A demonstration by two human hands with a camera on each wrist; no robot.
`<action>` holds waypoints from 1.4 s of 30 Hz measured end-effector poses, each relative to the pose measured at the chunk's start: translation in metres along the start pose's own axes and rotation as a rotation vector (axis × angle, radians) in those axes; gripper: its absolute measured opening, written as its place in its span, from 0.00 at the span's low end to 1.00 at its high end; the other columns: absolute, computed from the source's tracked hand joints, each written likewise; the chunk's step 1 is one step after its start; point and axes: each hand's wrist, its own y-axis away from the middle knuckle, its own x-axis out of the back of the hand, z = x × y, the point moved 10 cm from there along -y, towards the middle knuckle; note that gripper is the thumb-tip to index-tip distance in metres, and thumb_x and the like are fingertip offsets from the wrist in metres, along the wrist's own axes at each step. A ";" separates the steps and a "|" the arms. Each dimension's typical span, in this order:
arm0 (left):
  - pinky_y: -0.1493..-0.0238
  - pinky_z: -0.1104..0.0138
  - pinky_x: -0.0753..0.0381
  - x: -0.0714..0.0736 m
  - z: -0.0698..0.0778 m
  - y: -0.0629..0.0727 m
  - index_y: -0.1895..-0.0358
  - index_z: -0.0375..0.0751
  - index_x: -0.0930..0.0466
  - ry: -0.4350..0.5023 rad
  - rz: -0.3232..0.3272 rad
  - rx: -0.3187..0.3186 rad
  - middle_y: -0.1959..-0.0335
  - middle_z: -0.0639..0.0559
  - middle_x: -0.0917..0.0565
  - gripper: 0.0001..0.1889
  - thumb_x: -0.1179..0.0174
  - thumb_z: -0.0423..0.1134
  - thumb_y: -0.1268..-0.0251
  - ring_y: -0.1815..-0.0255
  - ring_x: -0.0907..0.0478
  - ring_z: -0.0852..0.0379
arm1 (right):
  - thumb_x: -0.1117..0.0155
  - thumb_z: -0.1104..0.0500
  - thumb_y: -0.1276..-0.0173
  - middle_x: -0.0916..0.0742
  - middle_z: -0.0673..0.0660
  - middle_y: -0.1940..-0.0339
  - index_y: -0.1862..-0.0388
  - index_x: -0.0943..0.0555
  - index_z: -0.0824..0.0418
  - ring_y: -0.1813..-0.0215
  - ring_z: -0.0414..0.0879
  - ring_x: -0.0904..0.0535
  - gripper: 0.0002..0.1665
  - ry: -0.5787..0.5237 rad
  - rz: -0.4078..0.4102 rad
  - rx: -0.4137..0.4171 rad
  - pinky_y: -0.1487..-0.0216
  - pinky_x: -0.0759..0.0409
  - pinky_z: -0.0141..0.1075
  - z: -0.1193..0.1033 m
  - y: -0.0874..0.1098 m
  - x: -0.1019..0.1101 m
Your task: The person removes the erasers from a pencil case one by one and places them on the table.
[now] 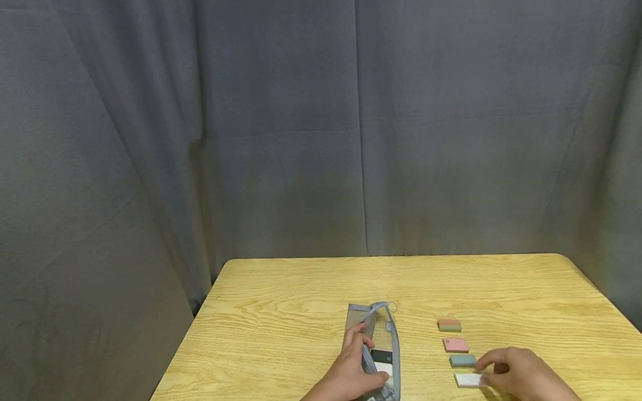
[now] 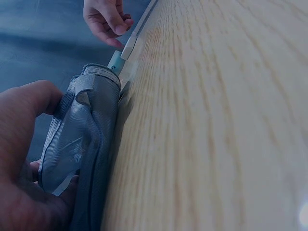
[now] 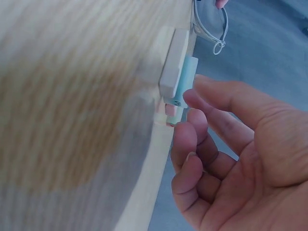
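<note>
My left hand (image 1: 351, 365) grips a grey mesh zip pencil case (image 1: 396, 356), its fingers and thumb spread at the unzipped mouth. Inside the case shows a black-and-white block (image 1: 382, 356). To the right, my right hand (image 1: 521, 372) hovers with loosely bent fingers, fingertips right at the end of a white eraser (image 1: 466, 380). Nothing shows between thumb and fingers in the right wrist view, where the white eraser (image 3: 174, 65) lies just beyond them. Behind it lie a blue-green eraser (image 1: 462, 361), a pink eraser (image 1: 455, 345) and an orange-and-green eraser (image 1: 449, 325).
The erasers form a column on the wood-grain table (image 1: 281, 317), right of the pencil case. A ring pull (image 1: 393, 307) sticks out at the case's far end. Grey curtains (image 1: 281, 167) hang behind the table and along its sides.
</note>
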 end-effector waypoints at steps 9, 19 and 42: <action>0.63 0.69 0.22 0.000 -0.001 0.000 0.50 0.51 0.34 -0.017 0.002 -0.001 0.21 0.54 0.51 0.26 0.28 0.48 0.47 0.42 0.26 0.45 | 0.29 0.53 0.34 0.24 0.47 0.76 0.56 0.13 0.54 0.73 0.35 0.35 0.10 0.048 0.052 0.148 0.71 0.36 0.31 -0.016 0.003 0.012; 0.63 0.69 0.22 0.000 -0.001 0.000 0.51 0.52 0.34 -0.026 -0.005 -0.006 0.21 0.54 0.51 0.25 0.29 0.49 0.46 0.41 0.26 0.44 | 0.28 0.55 0.35 0.21 0.45 0.75 0.56 0.12 0.53 0.72 0.33 0.34 0.09 0.092 0.107 0.179 0.70 0.33 0.31 -0.030 0.005 0.017; 0.58 0.67 0.21 0.000 -0.003 -0.001 0.50 0.50 0.33 0.002 0.003 -0.003 0.21 0.53 0.51 0.26 0.28 0.48 0.46 0.35 0.30 0.37 | 0.30 0.52 0.32 0.23 0.43 0.76 0.55 0.14 0.56 0.75 0.33 0.33 0.11 0.051 0.112 0.273 0.73 0.33 0.31 -0.059 0.006 0.012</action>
